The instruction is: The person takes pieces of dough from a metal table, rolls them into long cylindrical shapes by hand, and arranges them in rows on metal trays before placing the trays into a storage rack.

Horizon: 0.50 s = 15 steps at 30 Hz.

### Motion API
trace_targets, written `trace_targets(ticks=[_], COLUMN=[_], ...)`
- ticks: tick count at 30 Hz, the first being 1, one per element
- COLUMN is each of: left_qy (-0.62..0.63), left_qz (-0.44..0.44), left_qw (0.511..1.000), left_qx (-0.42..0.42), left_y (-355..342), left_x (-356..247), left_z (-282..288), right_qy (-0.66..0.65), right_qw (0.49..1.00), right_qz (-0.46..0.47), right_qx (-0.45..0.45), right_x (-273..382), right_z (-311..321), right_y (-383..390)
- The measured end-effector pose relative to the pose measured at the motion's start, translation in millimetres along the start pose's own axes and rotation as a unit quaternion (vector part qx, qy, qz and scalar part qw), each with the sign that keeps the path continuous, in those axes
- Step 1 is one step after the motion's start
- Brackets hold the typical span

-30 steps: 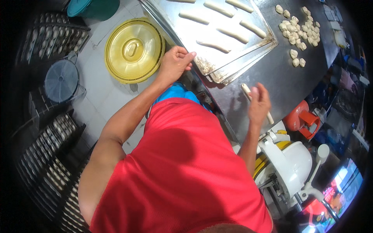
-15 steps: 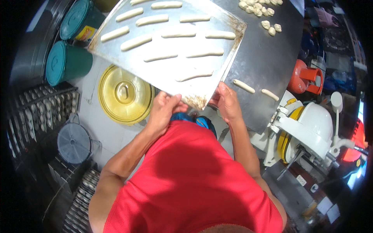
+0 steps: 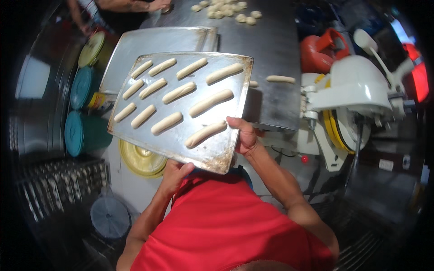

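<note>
Both my hands hold up a worn metal baking tray [image 3: 169, 106] in front of my body. Rows of pale dough sticks [image 3: 210, 103] lie spaced apart on it. My left hand [image 3: 174, 175] grips the near edge, thumb on the rim and fingers hidden underneath. Farther up the right side, my right hand [image 3: 245, 135] has its thumb on top and the other fingers mostly out of sight below. Behind the held tray is another metal tray [image 3: 153, 39], partly covered by it.
On the steel table [image 3: 271, 45] lie a dough stick [image 3: 280, 79] and several dough balls [image 3: 221, 9]. A co-worker's hand [image 3: 159, 5] reaches in at the far edge. A white mixer [image 3: 357, 86] and red gas cylinder [image 3: 318, 52] stand right; teal buckets [image 3: 79, 133] and tray racks [image 3: 63, 189] left.
The held tray has turned and come nearer to me. My right hand now grips farther along its right side. The view has shifted, bringing the second tray and a co-worker's arm into sight.
</note>
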State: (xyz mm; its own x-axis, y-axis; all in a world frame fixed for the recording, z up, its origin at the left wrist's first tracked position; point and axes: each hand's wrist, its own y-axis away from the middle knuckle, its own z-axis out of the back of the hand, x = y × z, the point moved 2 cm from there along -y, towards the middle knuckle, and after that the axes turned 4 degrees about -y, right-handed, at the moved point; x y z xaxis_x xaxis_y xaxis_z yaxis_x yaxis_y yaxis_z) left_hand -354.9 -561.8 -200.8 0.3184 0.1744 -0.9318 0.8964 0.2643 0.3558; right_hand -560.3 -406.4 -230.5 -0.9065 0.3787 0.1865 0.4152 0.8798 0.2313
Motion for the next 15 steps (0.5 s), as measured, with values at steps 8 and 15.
trace_targets(ticks=[8, 15], left_qy=[-0.064, -0.031], left_qz=[-0.149, -0.13], left_qw=[0.98, 0.889], left_qx=[0.116, 0.439], left_y=[68.9, 79.3], left_x=[-1.5, -22.5], left_z=[-11.5, -41.4], right_qy=[0.152, 0.087], right_qw=[0.969, 0.91], right_qz=[0.193, 0.404], right_qx=[0.006, -0.033], right_x=[-35.7, -117.3], right_z=[-85.3, -121.0], right_y=[146.7, 280.1])
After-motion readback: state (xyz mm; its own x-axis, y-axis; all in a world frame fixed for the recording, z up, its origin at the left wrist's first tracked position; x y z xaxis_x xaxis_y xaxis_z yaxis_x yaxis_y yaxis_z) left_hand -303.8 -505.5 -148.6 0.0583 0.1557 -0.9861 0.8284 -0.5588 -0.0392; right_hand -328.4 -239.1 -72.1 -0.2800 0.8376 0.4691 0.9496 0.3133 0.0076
